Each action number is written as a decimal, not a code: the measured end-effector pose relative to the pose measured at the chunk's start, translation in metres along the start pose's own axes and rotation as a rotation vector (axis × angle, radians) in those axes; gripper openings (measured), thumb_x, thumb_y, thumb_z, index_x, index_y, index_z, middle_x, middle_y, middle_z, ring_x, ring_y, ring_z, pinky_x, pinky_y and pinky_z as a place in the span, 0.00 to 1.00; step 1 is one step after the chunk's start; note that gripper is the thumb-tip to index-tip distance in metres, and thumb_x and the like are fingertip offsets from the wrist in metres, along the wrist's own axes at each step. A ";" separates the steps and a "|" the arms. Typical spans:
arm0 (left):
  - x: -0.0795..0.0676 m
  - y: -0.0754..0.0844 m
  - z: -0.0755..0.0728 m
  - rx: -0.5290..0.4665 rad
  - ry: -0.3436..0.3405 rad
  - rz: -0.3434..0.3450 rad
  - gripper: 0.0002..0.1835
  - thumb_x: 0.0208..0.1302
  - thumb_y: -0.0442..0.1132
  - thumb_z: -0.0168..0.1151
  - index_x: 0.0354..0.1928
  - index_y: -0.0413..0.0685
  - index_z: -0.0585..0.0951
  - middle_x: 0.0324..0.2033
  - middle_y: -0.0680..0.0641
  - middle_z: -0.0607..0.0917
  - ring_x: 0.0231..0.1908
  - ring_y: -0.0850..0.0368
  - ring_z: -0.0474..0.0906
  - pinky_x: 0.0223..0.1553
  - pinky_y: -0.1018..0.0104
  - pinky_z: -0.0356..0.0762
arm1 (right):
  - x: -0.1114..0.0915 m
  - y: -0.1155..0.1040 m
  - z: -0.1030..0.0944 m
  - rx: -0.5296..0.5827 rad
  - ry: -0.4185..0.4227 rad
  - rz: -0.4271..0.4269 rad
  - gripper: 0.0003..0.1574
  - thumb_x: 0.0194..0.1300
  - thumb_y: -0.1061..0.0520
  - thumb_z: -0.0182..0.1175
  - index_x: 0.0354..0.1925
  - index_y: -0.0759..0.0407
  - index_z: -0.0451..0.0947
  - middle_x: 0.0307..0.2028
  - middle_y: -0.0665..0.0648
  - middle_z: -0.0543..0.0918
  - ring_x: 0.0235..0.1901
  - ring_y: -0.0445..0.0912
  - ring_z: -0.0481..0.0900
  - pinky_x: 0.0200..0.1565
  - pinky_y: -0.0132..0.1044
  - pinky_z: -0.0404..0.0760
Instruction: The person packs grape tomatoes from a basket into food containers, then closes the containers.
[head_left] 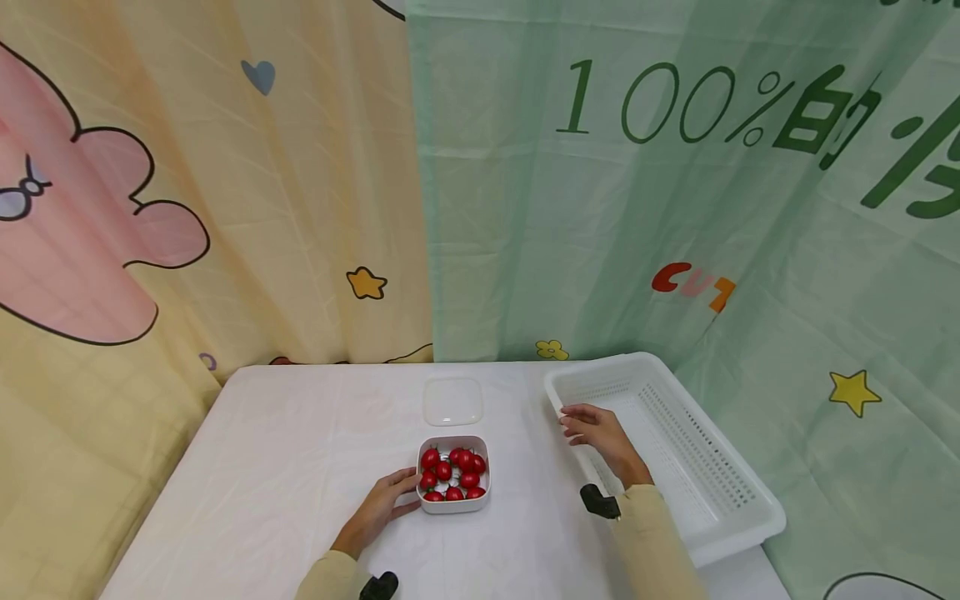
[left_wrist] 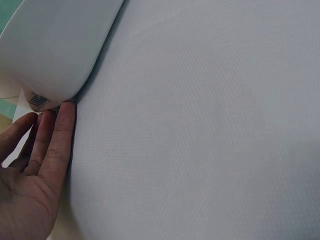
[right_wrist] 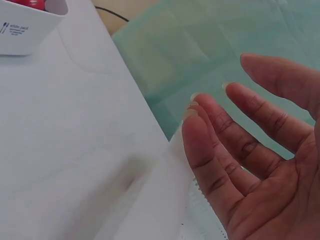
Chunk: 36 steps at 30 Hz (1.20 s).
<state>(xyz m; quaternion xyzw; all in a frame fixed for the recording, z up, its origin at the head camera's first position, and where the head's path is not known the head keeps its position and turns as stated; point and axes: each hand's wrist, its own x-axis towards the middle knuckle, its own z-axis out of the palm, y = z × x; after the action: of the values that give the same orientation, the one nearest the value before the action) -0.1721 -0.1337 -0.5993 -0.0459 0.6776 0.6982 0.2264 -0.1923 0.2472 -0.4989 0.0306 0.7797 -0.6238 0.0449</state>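
Observation:
A small white food container [head_left: 453, 506] full of red cherry tomatoes [head_left: 469, 481] stands near the middle of the table. My left hand [head_left: 382, 508] touches its left side with nearly straight fingers; in the left wrist view those fingertips [left_wrist: 65, 107] lie against the container wall [left_wrist: 60, 45], by a barcode label. My right hand [head_left: 603, 437] hangs over the left rim of a white plastic basket [head_left: 720, 442], its fingers relaxed and apart from the thumb, with nothing between them. In the right wrist view the container's printed side [right_wrist: 30, 30] shows at top left.
A clear lid [head_left: 452, 402] lies flat on the white-covered table [head_left: 300, 467] behind the container. The perforated basket fills the table's right side. Printed curtains, one yellow [head_left: 322, 183] and one green [head_left: 510, 208], hang behind the table.

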 end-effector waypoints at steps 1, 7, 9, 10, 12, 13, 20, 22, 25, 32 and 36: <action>0.000 0.000 0.000 -0.001 -0.001 0.001 0.34 0.72 0.46 0.53 0.66 0.23 0.60 0.58 0.29 0.71 0.53 0.46 0.74 0.55 0.50 0.78 | 0.000 0.001 -0.002 -0.002 0.007 0.007 0.24 0.65 0.56 0.62 0.54 0.71 0.75 0.45 0.65 0.84 0.38 0.53 0.81 0.41 0.38 0.85; 0.000 0.000 -0.001 -0.003 -0.005 0.011 0.35 0.71 0.46 0.54 0.66 0.23 0.60 0.58 0.30 0.71 0.53 0.47 0.74 0.54 0.51 0.78 | -0.004 0.006 -0.018 0.003 0.058 0.067 0.25 0.66 0.56 0.62 0.55 0.72 0.74 0.46 0.64 0.83 0.39 0.52 0.81 0.42 0.41 0.84; 0.000 -0.001 -0.001 -0.004 -0.007 0.014 0.34 0.71 0.46 0.54 0.66 0.23 0.60 0.57 0.31 0.72 0.52 0.48 0.75 0.54 0.51 0.78 | -0.006 0.008 -0.023 -0.004 0.076 0.086 0.25 0.67 0.56 0.61 0.56 0.72 0.73 0.46 0.63 0.84 0.38 0.51 0.81 0.42 0.40 0.84; 0.000 -0.001 -0.001 -0.004 -0.007 0.013 0.34 0.71 0.46 0.54 0.66 0.23 0.60 0.57 0.31 0.73 0.51 0.49 0.75 0.54 0.51 0.78 | -0.007 0.009 -0.026 -0.002 0.087 0.091 0.25 0.67 0.56 0.61 0.56 0.72 0.73 0.45 0.62 0.84 0.38 0.51 0.81 0.42 0.40 0.85; -0.001 0.000 -0.001 -0.004 -0.010 0.013 0.34 0.71 0.46 0.54 0.66 0.23 0.60 0.57 0.32 0.73 0.51 0.50 0.75 0.54 0.52 0.78 | -0.008 0.011 -0.032 0.003 0.100 0.094 0.25 0.67 0.57 0.60 0.56 0.74 0.72 0.42 0.60 0.84 0.38 0.53 0.82 0.43 0.41 0.85; 0.000 0.000 -0.001 -0.003 -0.010 0.014 0.34 0.71 0.46 0.54 0.66 0.23 0.60 0.56 0.32 0.73 0.51 0.50 0.75 0.54 0.52 0.78 | -0.009 0.012 -0.035 0.006 0.101 0.093 0.26 0.67 0.58 0.60 0.57 0.74 0.71 0.41 0.60 0.84 0.39 0.54 0.81 0.44 0.43 0.85; -0.001 0.001 0.000 -0.001 0.002 0.002 0.34 0.71 0.47 0.55 0.65 0.24 0.61 0.56 0.32 0.74 0.52 0.48 0.75 0.54 0.51 0.78 | -0.017 0.025 -0.056 -0.048 0.130 0.135 0.31 0.66 0.49 0.61 0.58 0.70 0.72 0.48 0.64 0.82 0.47 0.56 0.80 0.55 0.48 0.79; -0.001 0.001 0.000 0.002 0.001 -0.001 0.35 0.71 0.47 0.55 0.66 0.24 0.61 0.56 0.32 0.74 0.51 0.48 0.75 0.54 0.51 0.78 | -0.020 0.030 -0.062 -0.071 0.136 0.148 0.32 0.67 0.48 0.61 0.58 0.70 0.71 0.50 0.64 0.81 0.50 0.57 0.78 0.57 0.49 0.77; -0.001 0.001 0.001 0.003 0.004 -0.005 0.35 0.71 0.47 0.55 0.66 0.24 0.61 0.56 0.33 0.74 0.51 0.48 0.75 0.54 0.51 0.78 | -0.024 0.037 -0.069 -0.108 0.154 0.180 0.32 0.68 0.48 0.59 0.59 0.71 0.71 0.52 0.63 0.80 0.52 0.57 0.75 0.61 0.54 0.72; 0.000 0.000 0.000 0.009 -0.001 0.004 0.36 0.70 0.48 0.56 0.66 0.24 0.60 0.57 0.32 0.73 0.52 0.47 0.75 0.54 0.51 0.78 | -0.031 0.044 -0.082 -0.169 0.163 0.266 0.36 0.71 0.45 0.54 0.63 0.72 0.65 0.61 0.72 0.69 0.60 0.64 0.66 0.64 0.64 0.60; 0.002 -0.001 0.000 0.016 0.000 0.006 0.35 0.71 0.48 0.55 0.66 0.24 0.60 0.56 0.32 0.74 0.52 0.48 0.75 0.54 0.51 0.78 | -0.035 0.047 -0.087 -0.192 0.150 0.308 0.39 0.70 0.42 0.52 0.64 0.72 0.64 0.64 0.73 0.65 0.61 0.66 0.62 0.63 0.69 0.54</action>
<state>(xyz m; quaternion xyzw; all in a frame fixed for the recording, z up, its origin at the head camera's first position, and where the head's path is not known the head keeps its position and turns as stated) -0.1733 -0.1336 -0.6011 -0.0422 0.6832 0.6935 0.2247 -0.1555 0.3427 -0.5220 0.1916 0.8228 -0.5284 0.0842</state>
